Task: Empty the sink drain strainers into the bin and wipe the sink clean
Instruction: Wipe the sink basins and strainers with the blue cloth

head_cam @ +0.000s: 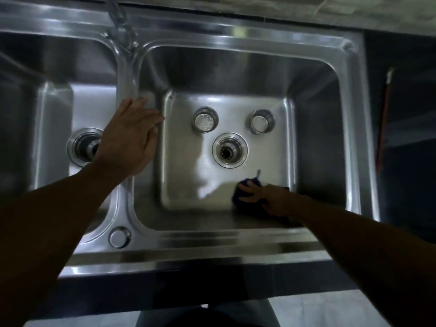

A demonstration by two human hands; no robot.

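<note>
A double stainless steel sink (pixel 236 237) fills the view. In the right basin, two metal drain strainers stand on the floor, one at the left (pixel 205 119) and one at the right (pixel 262 121), behind the open drain hole (pixel 229 151). My right hand (pixel 266 197) presses a dark blue cloth (pixel 240 188) onto the basin floor near its front right corner. My left hand (pixel 128 141) rests flat with fingers spread on the divider between the basins. The left basin's drain (pixel 82 146) is open and partly hidden by my left wrist.
A faucet (pixel 121 24) rises at the back above the divider. A round metal cap (pixel 119 236) sits on the front rim. A red-handled tool (pixel 383 119) leans in the dark space to the right of the sink. Grey floor shows below the counter edge.
</note>
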